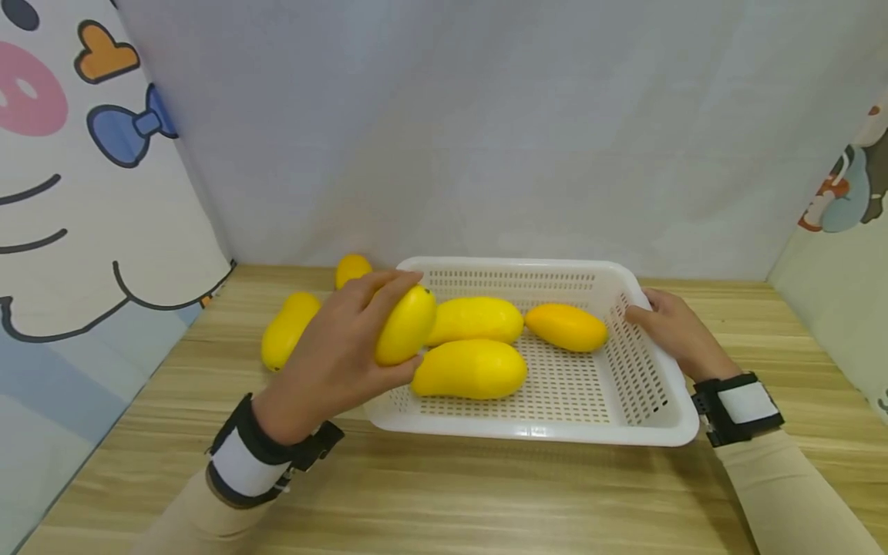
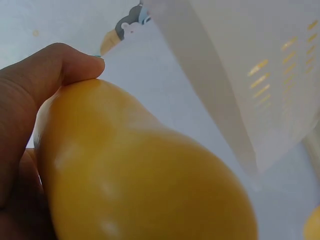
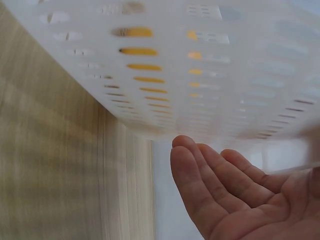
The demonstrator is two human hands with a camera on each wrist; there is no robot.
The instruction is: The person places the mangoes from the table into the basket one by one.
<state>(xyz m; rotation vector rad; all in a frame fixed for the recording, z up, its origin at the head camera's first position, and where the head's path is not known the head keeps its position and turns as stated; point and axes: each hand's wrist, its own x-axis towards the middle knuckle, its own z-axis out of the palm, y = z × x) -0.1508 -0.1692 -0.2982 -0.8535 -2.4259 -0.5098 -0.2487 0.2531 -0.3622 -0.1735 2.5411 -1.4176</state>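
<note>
My left hand (image 1: 333,354) grips a yellow mango (image 1: 408,327) over the left end of a white plastic basket (image 1: 534,432). In the left wrist view, the thumb presses on the narrower end of that mango (image 2: 145,170). Two large yellow mangoes (image 1: 475,368) and a smaller, more orange mango (image 1: 565,327) lie inside the basket. My right hand (image 1: 673,331) holds the basket's right rim, thumb over the edge. The right wrist view shows its fingers (image 3: 185,167) along the outside of the slotted wall.
Left of the basket, a yellow mango (image 1: 290,327) lies on the wooden table (image 1: 486,493), partly behind my left hand. An orange-yellow mango (image 1: 352,270) is near the back wall (image 1: 499,139). Cartoon-printed panels (image 1: 90,231) stand at both sides.
</note>
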